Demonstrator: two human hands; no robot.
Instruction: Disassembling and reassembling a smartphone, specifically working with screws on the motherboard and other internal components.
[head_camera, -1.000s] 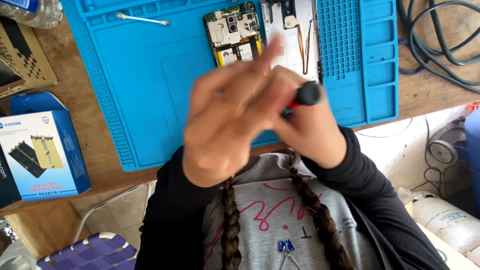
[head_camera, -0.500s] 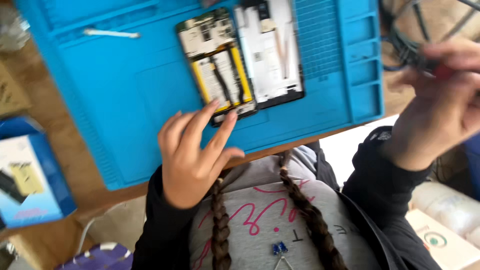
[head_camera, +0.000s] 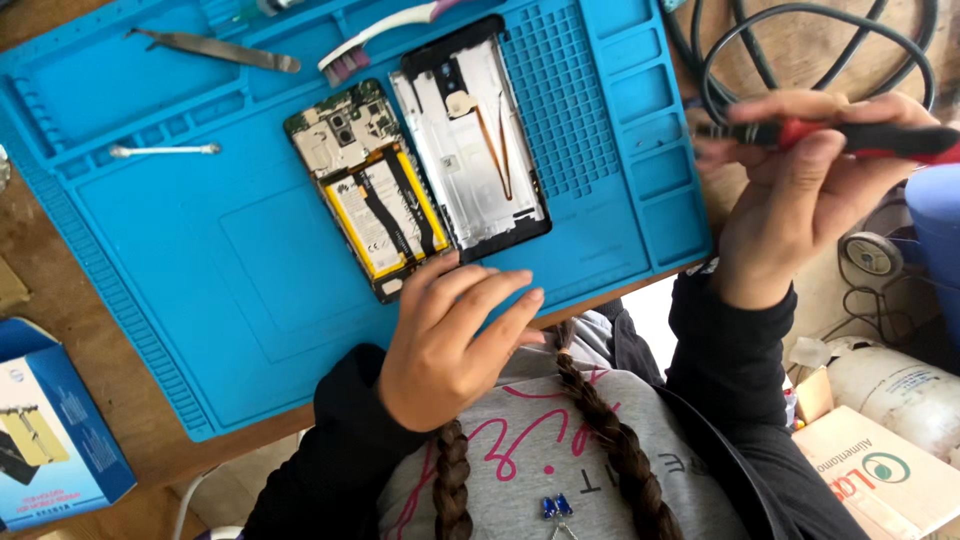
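The opened phone lies on the mat, long axis running away from the person. The left hand, fingers loosely spread and empty, touches its near end. The right hand, well right of the phone, grips a screwdriver pointing left.

Hand position
Your left hand rests low, fingers spread loosely; your right hand is raised, grip closed tight.

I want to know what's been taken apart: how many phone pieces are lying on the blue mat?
2. The opened phone body with its yellow battery lies mid-mat; the detached back cover lies touching its right side. The left hand rests just below them. Smaller parts may be hidden.
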